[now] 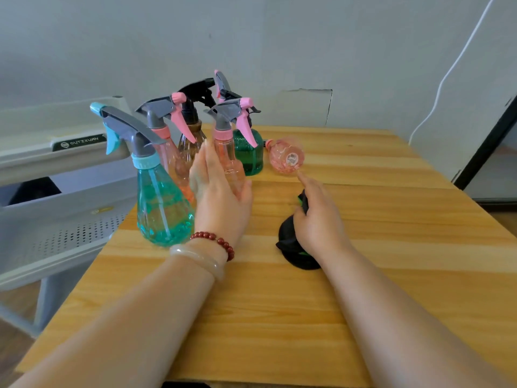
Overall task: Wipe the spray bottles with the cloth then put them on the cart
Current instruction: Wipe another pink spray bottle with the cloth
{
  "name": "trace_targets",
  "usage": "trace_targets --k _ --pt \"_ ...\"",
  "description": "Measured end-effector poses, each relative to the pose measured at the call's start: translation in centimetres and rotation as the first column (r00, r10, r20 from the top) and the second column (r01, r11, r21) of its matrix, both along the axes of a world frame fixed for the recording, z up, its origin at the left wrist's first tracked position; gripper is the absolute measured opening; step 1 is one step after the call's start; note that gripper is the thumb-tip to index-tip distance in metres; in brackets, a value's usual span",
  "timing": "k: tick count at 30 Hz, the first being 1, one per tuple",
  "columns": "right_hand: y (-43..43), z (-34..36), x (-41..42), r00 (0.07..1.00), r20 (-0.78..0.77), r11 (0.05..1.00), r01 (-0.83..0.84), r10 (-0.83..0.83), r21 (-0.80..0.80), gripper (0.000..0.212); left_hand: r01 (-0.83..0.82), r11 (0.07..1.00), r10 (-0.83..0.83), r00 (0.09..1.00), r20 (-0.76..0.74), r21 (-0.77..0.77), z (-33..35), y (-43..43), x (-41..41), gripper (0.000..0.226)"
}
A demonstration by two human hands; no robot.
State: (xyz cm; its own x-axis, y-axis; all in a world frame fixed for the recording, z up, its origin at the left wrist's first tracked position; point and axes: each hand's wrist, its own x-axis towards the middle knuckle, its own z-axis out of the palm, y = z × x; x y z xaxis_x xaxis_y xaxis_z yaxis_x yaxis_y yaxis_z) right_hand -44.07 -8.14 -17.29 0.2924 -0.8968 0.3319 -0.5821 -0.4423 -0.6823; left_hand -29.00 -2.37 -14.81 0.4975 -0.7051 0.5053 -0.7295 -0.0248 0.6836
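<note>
The spray bottles [228, 152] stood in a bunch at the far left of the table [363, 247], next to the cart [70, 203] — one pink bottle [286, 156] lay on its side. They looked light, hard and slippery, so the thin neck under the trigger seemed best to hold. The left hand [221, 191] was spread, fingers straight, just beside a standing pink one; I could not tell if it touched. The right hand [319, 217] squeezed the soft black cloth [293, 242], one finger pointing out. The back bottles hid each other — hard to count.
</note>
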Motion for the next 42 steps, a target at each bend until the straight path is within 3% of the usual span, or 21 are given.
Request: trace_targets --k 4,7,10,15,19,22,33,42 --pt "0.2 0.3 -0.3 0.999 0.054 1.000 -0.010 0.009 0.014 0.056 0.069 0.991 -0.055 0.991 0.125 -0.111 -0.4 2.0 -1.5 0.062" --pt "0.5 0.6 -0.3 0.995 0.097 1.000 0.024 -0.024 0.002 0.052 0.189 0.982 -0.182 0.967 0.179 -0.021 -0.3 2.1 -2.1 0.038" --pt "0.1 1.3 0.0 0.987 0.134 0.996 0.089 -0.089 0.006 0.047 0.245 0.963 -0.258 0.957 0.135 0.110 -0.2 1.2 -2.4 0.034" --pt "-2.7 3.1 0.2 0.976 0.101 0.980 0.196 -0.192 -0.028 0.019 0.253 0.956 -0.260 0.965 0.030 0.149 -0.5 -0.7 -2.6 0.035" --pt "-5.4 3.7 1.2 0.980 0.035 0.978 0.199 -0.197 -0.064 0.064 0.241 0.954 -0.244 0.970 -0.004 0.179 -0.3 -2.6 -2.2 0.040" --pt "-7.4 3.3 2.3 0.987 -0.028 0.973 0.149 -0.156 -0.175 0.078 0.252 0.954 -0.246 0.968 -0.056 0.162 -0.2 -3.7 -2.2 0.044" --pt "-12.1 1.3 4.9 0.974 -0.132 0.983 0.176 -0.182 -0.056 0.097 0.262 0.959 -0.261 0.965 -0.025 0.104 -1.6 -4.6 -1.8 0.042" --pt "-11.4 0.7 4.5 0.978 -0.015 0.976 0.205 -0.206 -0.074 0.079 0.256 0.949 -0.260 0.965 -0.002 0.181 -1.3 -4.3 -1.9 0.044"
